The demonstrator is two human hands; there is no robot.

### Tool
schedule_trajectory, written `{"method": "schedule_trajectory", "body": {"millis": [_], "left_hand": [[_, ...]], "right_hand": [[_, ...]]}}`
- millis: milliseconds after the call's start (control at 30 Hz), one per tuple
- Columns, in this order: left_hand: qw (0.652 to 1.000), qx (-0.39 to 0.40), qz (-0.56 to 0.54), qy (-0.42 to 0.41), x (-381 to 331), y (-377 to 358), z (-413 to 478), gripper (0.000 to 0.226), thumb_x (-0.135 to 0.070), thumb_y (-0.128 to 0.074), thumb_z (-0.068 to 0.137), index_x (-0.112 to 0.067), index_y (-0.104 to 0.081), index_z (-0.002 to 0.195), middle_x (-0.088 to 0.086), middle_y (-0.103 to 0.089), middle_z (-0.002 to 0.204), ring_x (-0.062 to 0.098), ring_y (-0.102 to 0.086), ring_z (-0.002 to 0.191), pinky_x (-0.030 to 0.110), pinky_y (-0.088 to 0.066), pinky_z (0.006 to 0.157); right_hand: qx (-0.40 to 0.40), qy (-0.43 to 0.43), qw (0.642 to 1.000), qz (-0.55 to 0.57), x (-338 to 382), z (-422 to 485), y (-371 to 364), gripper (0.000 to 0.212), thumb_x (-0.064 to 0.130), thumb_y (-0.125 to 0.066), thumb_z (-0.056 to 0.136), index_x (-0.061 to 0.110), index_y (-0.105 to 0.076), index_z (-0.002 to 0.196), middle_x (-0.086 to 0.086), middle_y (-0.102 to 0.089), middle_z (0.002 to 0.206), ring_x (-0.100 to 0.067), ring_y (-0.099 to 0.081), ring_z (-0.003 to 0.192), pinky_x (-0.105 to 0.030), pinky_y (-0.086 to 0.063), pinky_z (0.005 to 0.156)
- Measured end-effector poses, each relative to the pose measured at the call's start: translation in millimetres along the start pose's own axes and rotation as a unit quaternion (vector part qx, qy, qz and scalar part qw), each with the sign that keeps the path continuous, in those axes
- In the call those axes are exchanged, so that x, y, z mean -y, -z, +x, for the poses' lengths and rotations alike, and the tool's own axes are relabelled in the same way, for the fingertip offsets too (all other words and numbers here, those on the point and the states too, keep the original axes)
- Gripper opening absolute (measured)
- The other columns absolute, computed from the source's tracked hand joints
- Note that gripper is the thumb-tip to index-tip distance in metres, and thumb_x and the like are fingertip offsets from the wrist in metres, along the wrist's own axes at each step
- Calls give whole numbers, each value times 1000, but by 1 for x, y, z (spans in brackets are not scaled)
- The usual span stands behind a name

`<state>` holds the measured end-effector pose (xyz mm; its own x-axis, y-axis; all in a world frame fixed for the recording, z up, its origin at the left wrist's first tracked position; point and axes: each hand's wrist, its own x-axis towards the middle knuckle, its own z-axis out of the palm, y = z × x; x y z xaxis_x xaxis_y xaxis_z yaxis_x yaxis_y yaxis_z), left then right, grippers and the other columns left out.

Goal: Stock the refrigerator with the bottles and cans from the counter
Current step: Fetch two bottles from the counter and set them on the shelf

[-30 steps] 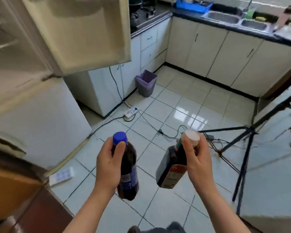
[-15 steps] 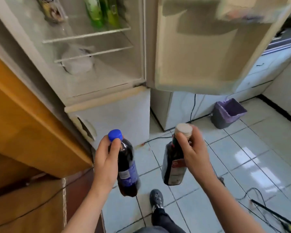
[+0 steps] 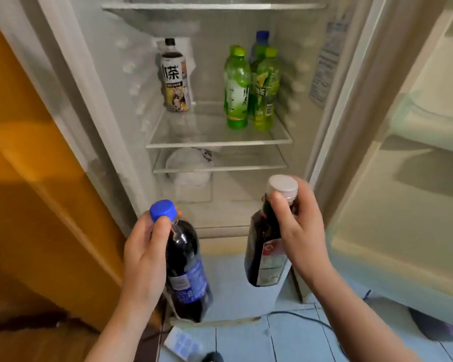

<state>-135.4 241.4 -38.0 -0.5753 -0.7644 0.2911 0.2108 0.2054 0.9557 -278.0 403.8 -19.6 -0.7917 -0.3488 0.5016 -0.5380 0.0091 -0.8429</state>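
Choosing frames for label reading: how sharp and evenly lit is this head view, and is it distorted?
Head view: green bottles and the blue-capped bottle in the left hand look sharp; fridge walls and orange cabinet are smeared; the wide lens splays the fridge frame; the open door is washed pale.

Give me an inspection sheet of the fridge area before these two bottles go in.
Surface: glass shelf bare between the tea bottle and the green bottles; a blue-capped bottle behind them.
Job's things: dark soda bottle and white-capped bottle, both outside the fridge.
Clutter: white bag on the lower shelf; flat white item on the floor.
Hands: left hand grips the dark soda bottle near its cap; right hand grips the white-capped bottle's neck.
Cables: dark cable on the floor, right.
Surroundings: fridge door open at right; orange cabinet at left.
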Motion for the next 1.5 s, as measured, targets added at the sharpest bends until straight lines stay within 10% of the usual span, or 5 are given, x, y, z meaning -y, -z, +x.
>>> {"method": "schedule_trajectory", "body": {"millis": [367,600,833,1500], "left_hand": [[985,71,-116,-108,-32,-68,219,28,-48,-51,79,-30,-67,93,-13,-72,93,2,-66,89,16,-48,82],[980,94,-90,-152,-37,-120,297,27,-51,-50,81,-30,-65,86,-15,-71,88,1,-64,84,12,-45,76],[986,79,-80,-121,-23,-169,329,14,-32,-52,94,-23,-64,96,-12,-70,90,-3,-64,85,7,-44,73],[982,-19,-60,-179,1,-224,351,29,-35,-42,92,-16,-48,70,-9,-50,62,7,-44,62,22,-37,61]], "right_hand": [[-136,70,988,4,0,192,-66,24,45,-51,87,28,-56,103,30,-61,89,8,-59,81,-7,-42,69],[-208,53,977,-10,-19,264,-74,23,44,-52,88,27,-57,104,25,-61,88,-1,-60,83,-32,-51,79],[-238,29,971,-17,-48,306,-71,20,40,-54,91,26,-56,106,28,-61,85,9,-57,81,-4,-40,70],[-216,45,975,-36,-101,333,-79,15,51,-53,81,44,-52,94,22,-63,89,5,-56,86,-10,-40,74]]}}
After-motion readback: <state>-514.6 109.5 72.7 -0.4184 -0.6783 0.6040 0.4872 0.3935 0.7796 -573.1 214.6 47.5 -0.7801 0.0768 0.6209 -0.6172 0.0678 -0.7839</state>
